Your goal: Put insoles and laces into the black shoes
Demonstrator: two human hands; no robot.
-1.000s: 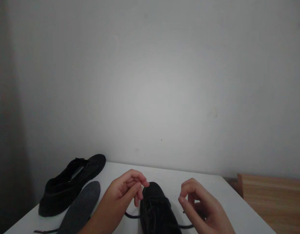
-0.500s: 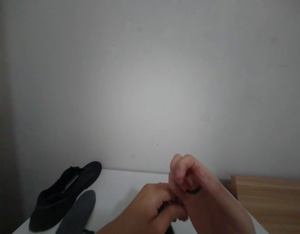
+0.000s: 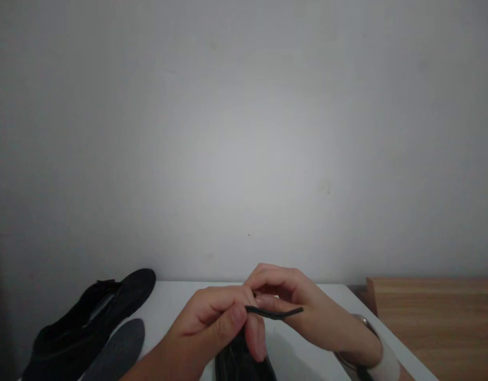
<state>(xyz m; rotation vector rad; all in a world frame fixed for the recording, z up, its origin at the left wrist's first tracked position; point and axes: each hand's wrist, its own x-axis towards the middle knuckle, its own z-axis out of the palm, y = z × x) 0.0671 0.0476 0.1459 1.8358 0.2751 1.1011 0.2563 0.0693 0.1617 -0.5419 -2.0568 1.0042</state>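
Observation:
A thin black shoelace (image 3: 281, 315) sticks out to the right from between the thumb and fingers of my left hand (image 3: 214, 323), which is closed on it. My right hand (image 3: 283, 286) meets the left fingertips from the right side, its thumb and fingers pinched together. What the right fingertips hold, if anything, is hidden behind the left hand. Below both hands is a black shoe (image 3: 244, 360), partly covered by the left hand and cut off by the bottom edge of the view.
Another black shoe (image 3: 75, 330) lies at the left of the white table (image 3: 180, 296). A dark grey insole (image 3: 119, 349) is beside it. Behind the table rises a pale wall (image 3: 244, 159). A wood-grain panel (image 3: 434, 323) stands at the right.
My right hand has turned and lowered, coming to the left hand's fingertips. The lace end now shows clearly, pointing right from the left hand. The view has shifted slightly, uncovering more of the lower shoe.

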